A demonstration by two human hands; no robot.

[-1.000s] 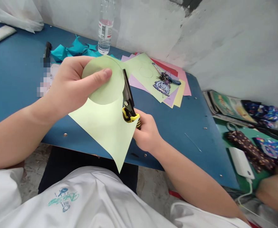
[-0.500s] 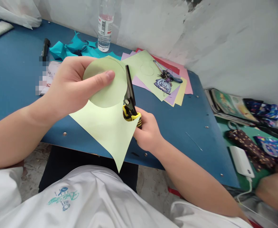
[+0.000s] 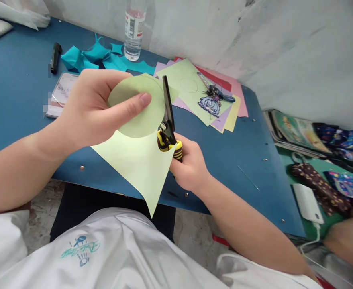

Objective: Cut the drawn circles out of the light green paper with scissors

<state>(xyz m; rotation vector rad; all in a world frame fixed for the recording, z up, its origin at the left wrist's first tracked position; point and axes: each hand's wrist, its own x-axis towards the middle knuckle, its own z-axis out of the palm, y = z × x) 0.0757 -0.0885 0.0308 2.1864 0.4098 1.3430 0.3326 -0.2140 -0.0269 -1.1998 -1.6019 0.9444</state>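
Note:
My left hand (image 3: pixel 98 108) pinches a pale green sheet of paper (image 3: pixel 134 160), thumb on top of its rounded, partly cut-out disc. The pointed lower part of the sheet hangs down over the table's front edge. My right hand (image 3: pixel 190 164) is wrapped round the yellow and black handles of a pair of scissors (image 3: pixel 168 108). Their dark blades point up and away from me, at the right edge of the disc, and the drawn line continues along the disc's far side. Part of the handles is hidden behind the sheet.
On the blue table (image 3: pixel 221 160) lie colored sheets (image 3: pixel 188 80) with keys and a charm (image 3: pixel 211 105), teal paper scraps (image 3: pixel 88 58), a black marker (image 3: pixel 56 58) and a phone (image 3: pixel 63 90). A water bottle (image 3: pixel 133 36) stands behind. At right, a green table holds a power bank (image 3: pixel 307 202).
The scissors' blades have drawn closer together and tilted slightly upright at the disc's right edge. The view has shifted a little; both hands keep their hold.

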